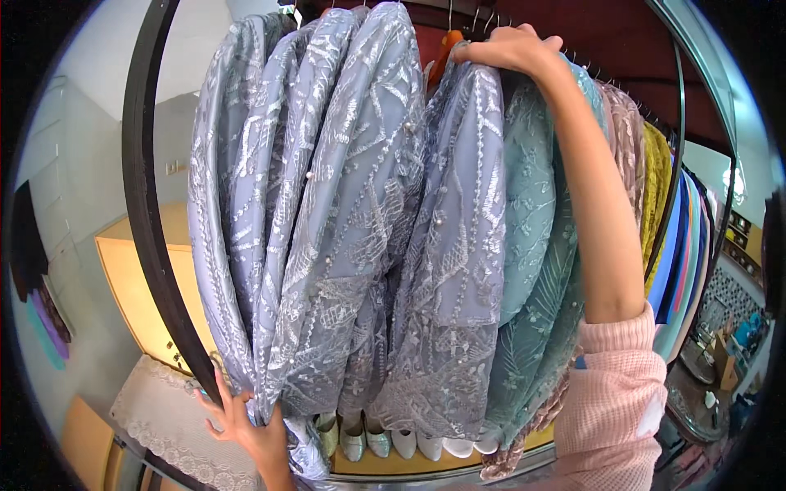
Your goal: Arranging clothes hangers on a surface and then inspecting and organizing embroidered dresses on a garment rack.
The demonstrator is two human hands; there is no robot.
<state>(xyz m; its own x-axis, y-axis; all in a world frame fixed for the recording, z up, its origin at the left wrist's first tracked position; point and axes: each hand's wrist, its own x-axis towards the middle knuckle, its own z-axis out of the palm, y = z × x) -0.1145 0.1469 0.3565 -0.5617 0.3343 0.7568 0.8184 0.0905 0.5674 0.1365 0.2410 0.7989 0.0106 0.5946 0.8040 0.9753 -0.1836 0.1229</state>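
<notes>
Grey-blue embroidered lace garments [368, 184] hang in thick folds from a clothes rack. My left hand [249, 420] is low at the left, its thumb side against the bottom edge of the leftmost folds, its other fingers spread by the black rack post [147, 166]. Up at the rail, my right hand [509, 48] lies on the top of a separate grey-blue lace garment [466, 202], beside an orange hanger [446, 52]. Its fingertips are partly hidden, so its grip is unclear. Teal embroidered garments [531, 184] hang just right of it, behind my forearm.
Pairs of shoes [377, 439] line a shelf beneath the garments. Mustard [657, 190] and other coloured clothes hang further right. At the left stand a yellow wooden cabinet [153, 288] and a surface with a lace cloth [184, 423]. A round dark table [700, 408] is at the far right.
</notes>
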